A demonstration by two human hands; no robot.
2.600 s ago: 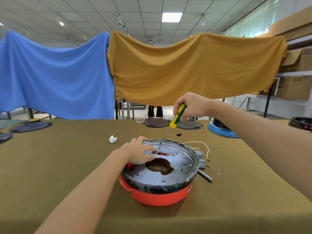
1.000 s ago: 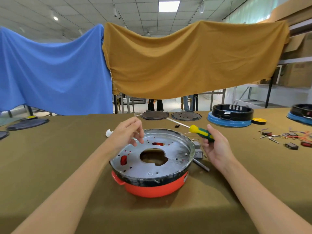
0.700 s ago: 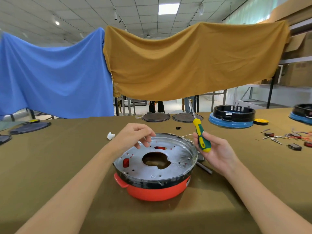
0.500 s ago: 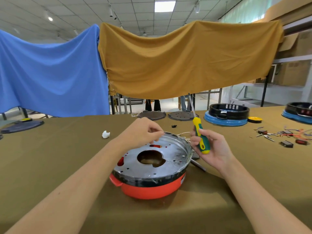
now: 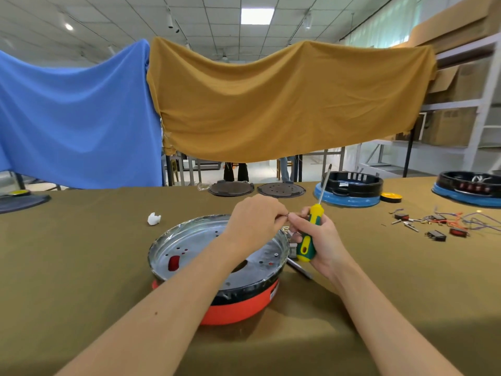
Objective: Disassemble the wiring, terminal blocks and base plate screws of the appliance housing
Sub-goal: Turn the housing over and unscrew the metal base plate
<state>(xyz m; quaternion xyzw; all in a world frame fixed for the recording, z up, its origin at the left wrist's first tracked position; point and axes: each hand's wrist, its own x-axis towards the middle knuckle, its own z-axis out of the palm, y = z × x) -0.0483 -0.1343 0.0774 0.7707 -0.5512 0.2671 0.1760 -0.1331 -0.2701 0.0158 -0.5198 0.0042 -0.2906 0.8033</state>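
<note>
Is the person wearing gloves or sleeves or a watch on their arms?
No. Both arms are bare as far as the picture shows: no sleeves, no gloves, no watch, no bracelet and no rings that can be seen. The left hand and the right hand are bare too. The left forearm has one tiny dark dot on it, like a mole.
</note>
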